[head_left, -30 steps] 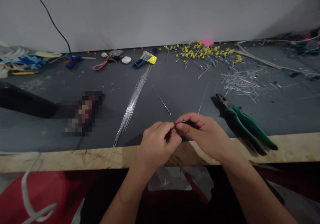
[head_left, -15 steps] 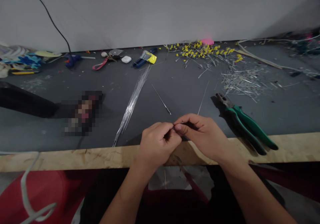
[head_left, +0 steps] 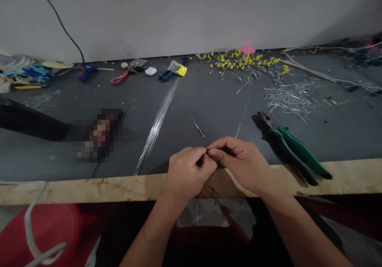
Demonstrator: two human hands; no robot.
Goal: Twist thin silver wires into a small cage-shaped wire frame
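My left hand (head_left: 189,173) and my right hand (head_left: 243,161) meet above the table's front edge, fingertips pinched together. Between them is a short glint of thin wire (head_left: 219,147), mostly hidden by the fingers. Another thin straight wire (head_left: 242,117) shows just beyond my right hand; whether it touches the fingers I cannot tell. Ahead of my hands lies a single twisted wire piece (head_left: 193,120) with a thicker near end. A bundle of straight silvery wires (head_left: 156,127) rests to the left. Combination pliers (head_left: 294,149) with green and black handles lie right of my right hand.
Yellow-tipped wire pieces (head_left: 238,62) and a pile of bare wire pieces (head_left: 291,98) lie at the back right. Near the wall are a yellow packet (head_left: 179,68), a white case (head_left: 151,71) and keys (head_left: 133,69). A phone-like blurred object (head_left: 101,133) sits left. A wooden strip (head_left: 89,189) edges the table.
Both hands stay pinched together in nearly the same place, with my right hand shifting very slightly downward. The things on the table have not moved.
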